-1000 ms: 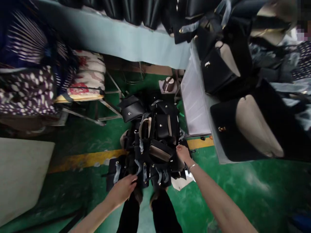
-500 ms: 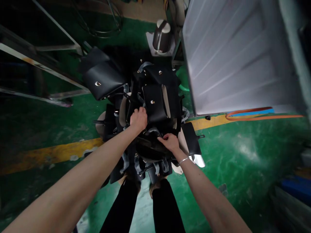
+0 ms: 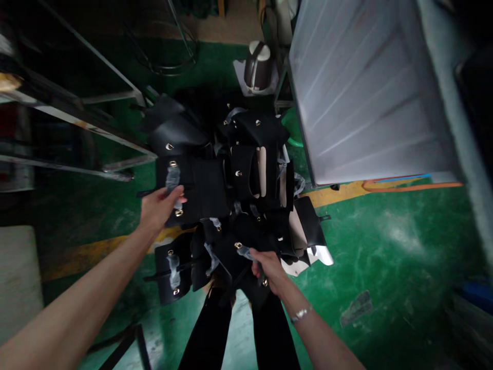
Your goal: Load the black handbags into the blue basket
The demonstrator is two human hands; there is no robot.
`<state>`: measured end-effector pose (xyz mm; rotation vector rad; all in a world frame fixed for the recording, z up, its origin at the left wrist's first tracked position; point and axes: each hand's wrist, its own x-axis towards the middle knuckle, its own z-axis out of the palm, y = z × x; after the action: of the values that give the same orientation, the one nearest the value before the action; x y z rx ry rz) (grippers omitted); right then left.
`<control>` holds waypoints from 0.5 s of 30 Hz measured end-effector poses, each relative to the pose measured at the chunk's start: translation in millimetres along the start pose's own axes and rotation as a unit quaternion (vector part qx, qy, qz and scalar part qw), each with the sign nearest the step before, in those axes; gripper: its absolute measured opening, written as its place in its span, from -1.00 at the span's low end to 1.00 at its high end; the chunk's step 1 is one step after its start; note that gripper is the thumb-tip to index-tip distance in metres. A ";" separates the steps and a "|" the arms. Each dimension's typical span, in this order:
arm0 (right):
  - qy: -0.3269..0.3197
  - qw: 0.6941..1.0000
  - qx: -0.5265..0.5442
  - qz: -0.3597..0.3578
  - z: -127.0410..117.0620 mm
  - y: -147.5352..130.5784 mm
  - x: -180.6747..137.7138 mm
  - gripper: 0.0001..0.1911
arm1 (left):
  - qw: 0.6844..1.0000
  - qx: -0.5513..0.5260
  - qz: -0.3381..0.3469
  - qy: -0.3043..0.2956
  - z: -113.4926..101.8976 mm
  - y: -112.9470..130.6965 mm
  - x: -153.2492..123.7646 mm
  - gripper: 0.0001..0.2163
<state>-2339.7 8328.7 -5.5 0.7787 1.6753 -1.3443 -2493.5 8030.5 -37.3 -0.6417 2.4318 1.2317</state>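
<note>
In the head view, the left hand (image 3: 158, 206) curls closed around the wrapped handle (image 3: 173, 177) of a black bag (image 3: 210, 187) beneath it; the right hand (image 3: 268, 267) is closed on the strap (image 3: 243, 251) of a second bag (image 3: 238, 268) under it; more bags (image 3: 243, 177) lie beyond.

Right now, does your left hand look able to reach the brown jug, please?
Probably not directly: the left hand grips a wrapped handle, and black bags lie between it and the brown jug.
</note>
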 end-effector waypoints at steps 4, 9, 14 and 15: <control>-0.086 0.954 0.285 -0.020 -8.7 -13.9 -80.2 -0.55 | 0.999 0.010 0.048 -0.008 -46.2 30.6 -61.5 -0.55; -0.082 0.891 0.439 -0.077 -0.1 -42.6 -123.9 -0.43 | 0.913 0.180 0.316 -0.185 2.5 96.1 -198.0 -0.70; 0.105 0.845 0.523 0.035 -12.8 -10.4 -135.6 -0.63 | 0.805 0.239 0.377 -0.391 66.5 161.7 -238.8 -0.74; 0.146 0.833 0.533 0.037 -22.5 3.0 -137.7 -0.64 | 0.794 0.203 0.371 -0.436 78.6 178.3 -222.2 -0.82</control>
<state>-2278.5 8355.5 117.1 1.7176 0.9433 -2.1852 -2394.4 8241.1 144.8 0.9184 1.9729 0.8424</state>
